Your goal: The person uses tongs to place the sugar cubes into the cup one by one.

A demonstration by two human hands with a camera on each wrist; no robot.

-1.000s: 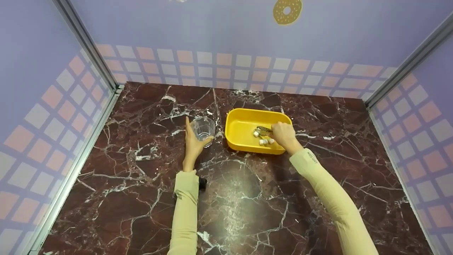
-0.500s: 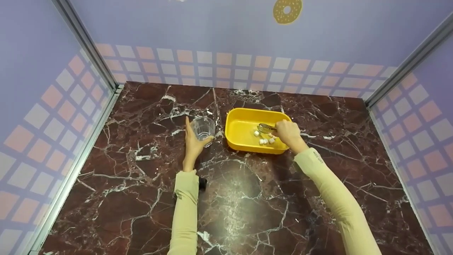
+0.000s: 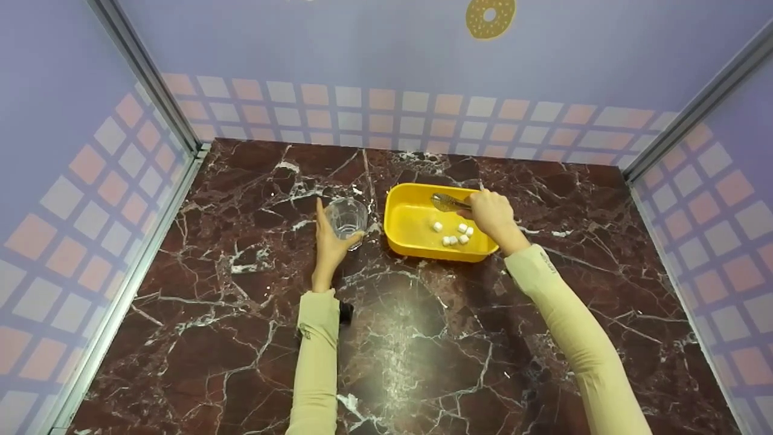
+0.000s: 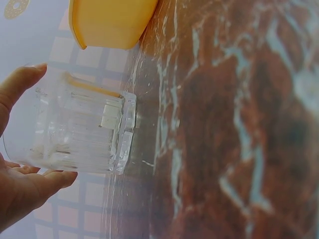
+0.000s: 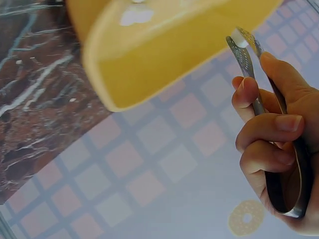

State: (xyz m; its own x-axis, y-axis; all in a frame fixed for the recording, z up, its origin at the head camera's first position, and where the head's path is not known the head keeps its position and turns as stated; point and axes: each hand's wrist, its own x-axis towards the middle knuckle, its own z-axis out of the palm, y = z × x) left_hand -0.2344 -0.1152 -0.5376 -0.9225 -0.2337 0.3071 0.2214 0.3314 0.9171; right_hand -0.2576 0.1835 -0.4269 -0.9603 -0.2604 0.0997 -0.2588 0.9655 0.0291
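Observation:
My left hand (image 3: 330, 248) holds a clear glass cup (image 3: 347, 217) that stands upright on the table, thumb on one side and fingers on the other. My right hand (image 3: 492, 217) grips metal tongs (image 3: 447, 203) above the right part of a yellow plastic tub (image 3: 406, 216). Pinched between the perforated tong tips, a small white cube (image 5: 240, 40) shows in the right wrist view. Several more white cubes (image 3: 438, 226) lie on the tub's floor, mostly towards its front right. In the left wrist view the cup's thick base (image 4: 127, 132) rests on the table.
The dark red marbled table (image 3: 241, 350) is bounded at the back by a lilac wall (image 3: 386, 54) with pink and white squares. Similar panels close off the left and right sides, joined by grey metal strips (image 3: 700, 90). The cup stands just left of the tub.
My right hand has raised the tongs from among the cubes, moving slightly right and towards the tub's back rim. The left hand and the cup stay in place.

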